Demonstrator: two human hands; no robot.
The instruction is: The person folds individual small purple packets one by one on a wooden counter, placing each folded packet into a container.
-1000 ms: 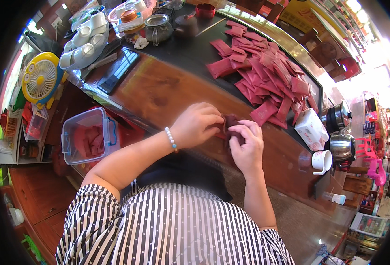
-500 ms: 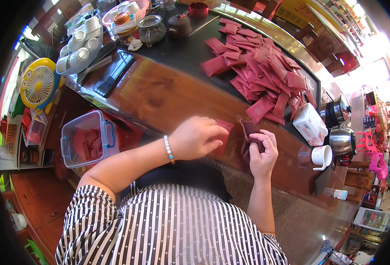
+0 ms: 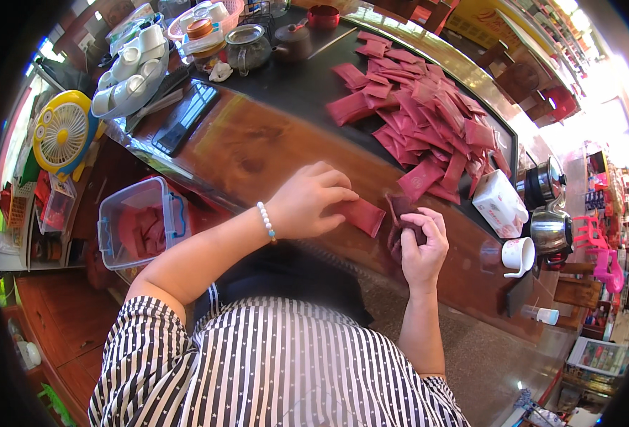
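My left hand (image 3: 313, 203), with a beaded bracelet at its wrist, is at the near edge of the wooden table. Its curled fingers are closed on one end of a flat dark-pink packet (image 3: 366, 216), whose free end points right. To the right of it, my right hand (image 3: 425, 245) pinches a dark maroon piece that looks like a small cloth pouch (image 3: 398, 208). Part of that piece is covered by the fingers. Beyond both hands, a large heap of similar pink packets (image 3: 428, 117) lies on the black tray (image 3: 293, 89).
At the left stands a clear plastic bin (image 3: 133, 206) with pink packets in it, near a yellow fan (image 3: 63, 133). A phone (image 3: 185, 119) and a bowl of cups (image 3: 129, 80) lie farther back. Right: a tissue pack (image 3: 500, 204), a white mug (image 3: 519, 255), a metal kettle (image 3: 551, 229).
My left hand has shifted slightly away from my body, and the packet at its fingers has turned and shows more. My right hand keeps its hold on the maroon piece, almost still.
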